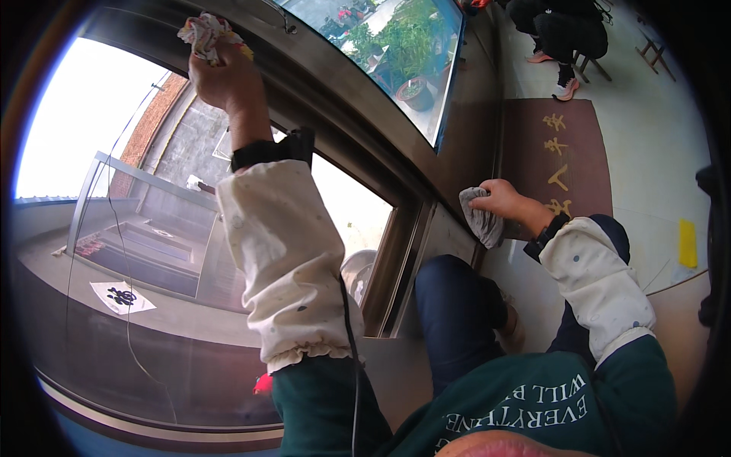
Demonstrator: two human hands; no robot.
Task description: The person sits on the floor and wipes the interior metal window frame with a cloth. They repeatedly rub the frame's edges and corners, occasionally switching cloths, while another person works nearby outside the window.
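Note:
Raised to the upper left, my left hand (pixel 225 80) grips a crumpled, patterned cloth (pixel 210 35) at the dark metal door frame (pixel 154 28). Whether the cloth presses on the metal cannot be made out. Lower down on the right, my right hand (pixel 511 203) holds a folded grey cloth (pixel 484 220) beside the lower edge of the door panel (pixel 474 103). Patterned white sleeve covers reach down to the dark bands at both wrists. Left of my raised arm is a large glass pane (pixel 171 240), with a building visible through it.
A brown doormat (pixel 577 148) with yellow characters lies on the pale tiled floor (pixel 645 188). A seated person's legs (pixel 562 34) are beyond it, near a folding stool (pixel 655 54). A yellow object (pixel 687 244) is at the right. Potted plants (pixel 416 94) show through the upper pane.

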